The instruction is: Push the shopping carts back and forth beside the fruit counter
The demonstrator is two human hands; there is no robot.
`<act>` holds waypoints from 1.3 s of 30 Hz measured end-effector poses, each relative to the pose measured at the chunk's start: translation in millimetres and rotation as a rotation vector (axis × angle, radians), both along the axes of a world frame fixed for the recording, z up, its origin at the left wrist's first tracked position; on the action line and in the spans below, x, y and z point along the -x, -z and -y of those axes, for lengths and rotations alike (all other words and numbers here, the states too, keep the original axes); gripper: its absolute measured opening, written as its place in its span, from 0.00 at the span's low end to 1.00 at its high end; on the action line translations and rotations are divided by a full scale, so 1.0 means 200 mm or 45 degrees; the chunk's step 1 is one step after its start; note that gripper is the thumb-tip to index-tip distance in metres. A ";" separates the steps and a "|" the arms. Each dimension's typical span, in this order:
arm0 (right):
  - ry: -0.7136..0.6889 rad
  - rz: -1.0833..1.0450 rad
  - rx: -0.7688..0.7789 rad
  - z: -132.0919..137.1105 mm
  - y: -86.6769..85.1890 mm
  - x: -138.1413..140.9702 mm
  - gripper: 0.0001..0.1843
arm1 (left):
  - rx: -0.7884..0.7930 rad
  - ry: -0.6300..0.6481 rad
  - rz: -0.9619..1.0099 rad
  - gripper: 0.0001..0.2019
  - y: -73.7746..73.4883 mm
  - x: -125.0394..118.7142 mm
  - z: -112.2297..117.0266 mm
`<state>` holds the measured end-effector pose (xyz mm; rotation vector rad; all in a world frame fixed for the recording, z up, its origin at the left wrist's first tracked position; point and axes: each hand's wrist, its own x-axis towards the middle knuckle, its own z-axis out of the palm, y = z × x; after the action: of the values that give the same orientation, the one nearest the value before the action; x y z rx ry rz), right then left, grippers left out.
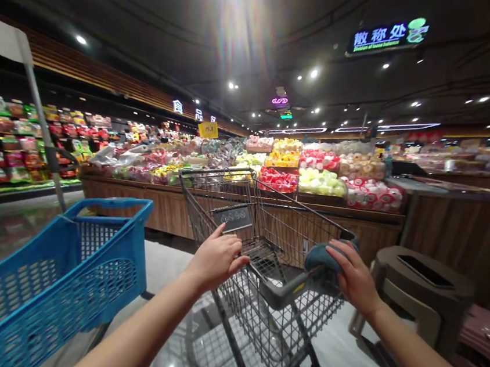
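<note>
A metal wire shopping cart (252, 318) stands right in front of me, turned slightly, with its wire basket bare inside where it shows. My left hand (219, 255) is curled round the left end of its dark handle (279, 295), thumb pointing right. On the right end of the handle lies a bunched blue-grey cloth (321, 260). My right hand (353, 274) presses its fingers over this cloth, against the cart's edge. The palm side of both hands is hidden.
To the left stands a blue plastic basket cart (105, 268). Wooden produce stands (150, 203) with wrapped fruit (321, 183) span the front. On the right, a brown stool (398, 267) carries a phone (425, 271), beside a reddish stool (482, 343). Packaged-goods shelves (16, 150) line the left.
</note>
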<state>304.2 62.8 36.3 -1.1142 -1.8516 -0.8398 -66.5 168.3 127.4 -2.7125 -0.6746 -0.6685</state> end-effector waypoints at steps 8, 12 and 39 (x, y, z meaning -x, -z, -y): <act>-0.032 -0.035 0.037 -0.03 -0.02 -0.03 0.27 | 0.006 -0.049 0.046 0.16 0.01 -0.01 0.07; -0.057 -0.152 0.043 -0.07 -0.04 0.07 0.25 | 0.066 -0.049 0.011 0.19 0.02 0.03 0.05; -0.192 -0.104 0.109 -0.20 -0.08 0.31 0.21 | 0.018 -0.139 0.087 0.26 0.03 -0.01 -0.02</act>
<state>242.2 103.5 52.3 -1.0311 -1.8915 -0.6252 -64.6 172.0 121.2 -2.6536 -0.8400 -0.7349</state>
